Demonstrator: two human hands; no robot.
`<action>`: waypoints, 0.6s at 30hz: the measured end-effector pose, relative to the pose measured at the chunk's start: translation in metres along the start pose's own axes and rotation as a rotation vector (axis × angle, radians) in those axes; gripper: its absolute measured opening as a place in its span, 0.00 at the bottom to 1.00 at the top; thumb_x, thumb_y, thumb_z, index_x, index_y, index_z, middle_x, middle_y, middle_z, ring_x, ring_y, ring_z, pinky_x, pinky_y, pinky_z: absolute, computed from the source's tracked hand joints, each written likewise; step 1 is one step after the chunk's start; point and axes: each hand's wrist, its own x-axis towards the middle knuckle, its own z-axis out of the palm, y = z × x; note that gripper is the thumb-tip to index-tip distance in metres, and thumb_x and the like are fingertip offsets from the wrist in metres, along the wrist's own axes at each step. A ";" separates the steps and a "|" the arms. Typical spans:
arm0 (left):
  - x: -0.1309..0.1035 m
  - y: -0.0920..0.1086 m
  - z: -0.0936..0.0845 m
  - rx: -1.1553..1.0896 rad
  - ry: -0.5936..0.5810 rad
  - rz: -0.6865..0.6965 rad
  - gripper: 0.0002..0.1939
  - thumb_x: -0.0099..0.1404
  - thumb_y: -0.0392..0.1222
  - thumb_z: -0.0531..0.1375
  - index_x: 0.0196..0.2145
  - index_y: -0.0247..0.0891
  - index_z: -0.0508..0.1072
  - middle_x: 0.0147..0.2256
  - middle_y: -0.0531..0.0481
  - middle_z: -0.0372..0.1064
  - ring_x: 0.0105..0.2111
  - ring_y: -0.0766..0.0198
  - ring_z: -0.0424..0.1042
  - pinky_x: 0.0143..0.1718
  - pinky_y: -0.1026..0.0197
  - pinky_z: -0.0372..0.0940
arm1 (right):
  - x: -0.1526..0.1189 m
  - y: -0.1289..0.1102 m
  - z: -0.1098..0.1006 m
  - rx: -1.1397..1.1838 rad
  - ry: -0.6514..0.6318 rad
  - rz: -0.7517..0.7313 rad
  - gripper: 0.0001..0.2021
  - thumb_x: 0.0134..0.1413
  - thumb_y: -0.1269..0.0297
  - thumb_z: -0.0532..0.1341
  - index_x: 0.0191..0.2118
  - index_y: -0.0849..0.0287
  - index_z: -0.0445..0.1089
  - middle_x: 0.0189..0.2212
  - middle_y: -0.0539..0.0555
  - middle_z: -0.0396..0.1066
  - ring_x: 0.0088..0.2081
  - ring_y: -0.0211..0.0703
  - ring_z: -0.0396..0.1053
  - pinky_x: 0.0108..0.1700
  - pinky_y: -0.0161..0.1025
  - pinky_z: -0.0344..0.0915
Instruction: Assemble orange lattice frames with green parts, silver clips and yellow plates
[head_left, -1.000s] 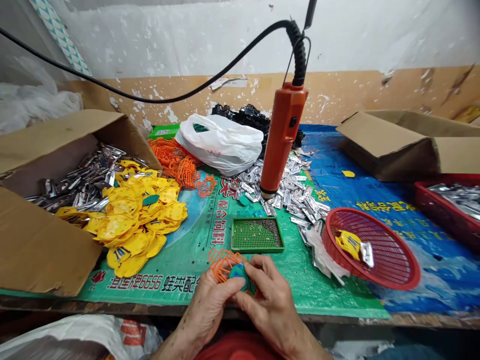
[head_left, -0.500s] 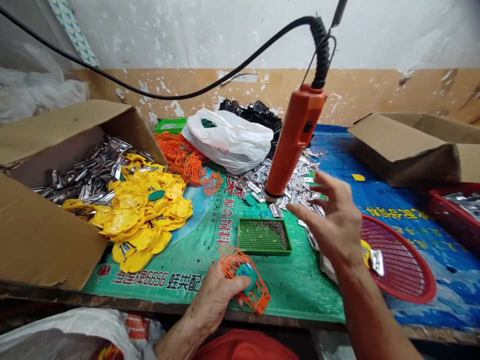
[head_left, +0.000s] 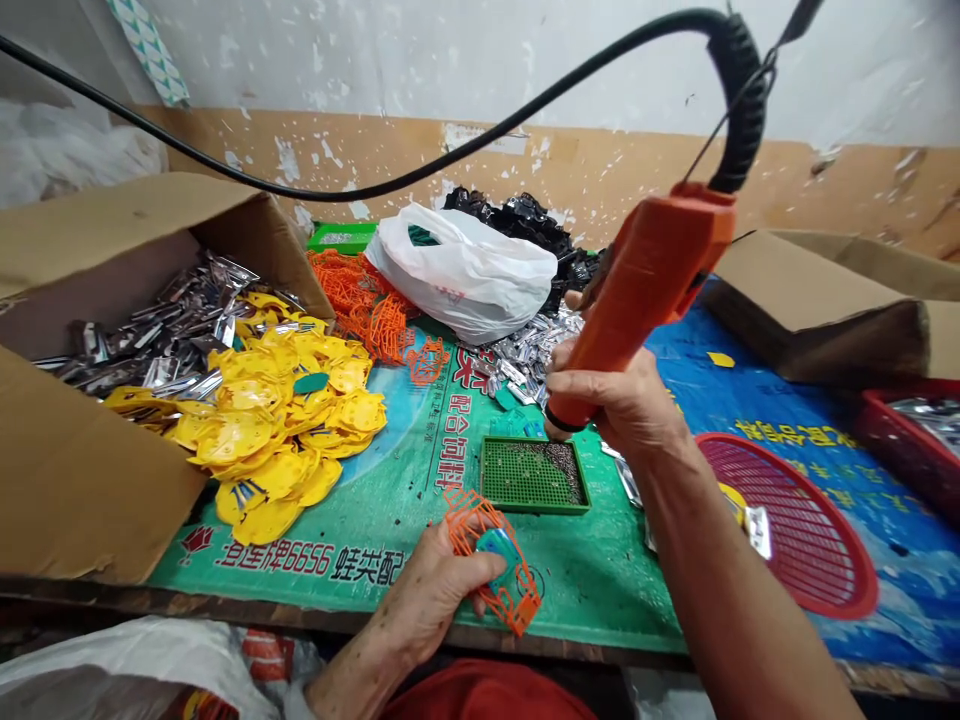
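My left hand [head_left: 442, 575], near the table's front edge, pinches an orange plastic lattice piece [head_left: 517, 610] together with a small teal plastic part [head_left: 501, 545]. My right hand [head_left: 626, 400] is wrapped round the lower body of an orange electric screwdriver [head_left: 645, 270], which hangs tilted from a wire and a black cable [head_left: 420, 180]. The screwdriver's lower end is by my fingers, above the far right corner of a green tray [head_left: 525, 505]. Many tiny metal screws [head_left: 559, 465] lie heaped toward the tray's right side. My fingers partly hide the screwdriver's tip.
At left, a cardboard box [head_left: 90, 470] spills yellow plastic pieces [head_left: 277, 420] and metal strips [head_left: 165, 330]. Orange lattices [head_left: 360, 310], a white plastic bag [head_left: 465, 270] and silver parts [head_left: 525, 350] lie behind. A red basket [head_left: 795, 530] and another box [head_left: 817, 300] stand at right.
My right hand, open beside the hanging screwdriver before, has closed round it. The screwdriver has tilted, its top swinging right. My left hand holds the orange piece in nearly the same place.
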 end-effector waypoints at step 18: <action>0.008 -0.010 0.000 -0.122 0.022 -0.054 0.13 0.50 0.41 0.64 0.35 0.35 0.72 0.26 0.53 0.67 0.22 0.70 0.63 0.18 0.71 0.58 | -0.040 0.050 0.013 -0.157 0.277 -0.008 0.06 0.34 0.67 0.68 0.21 0.59 0.70 0.18 0.46 0.67 0.21 0.36 0.63 0.24 0.37 0.63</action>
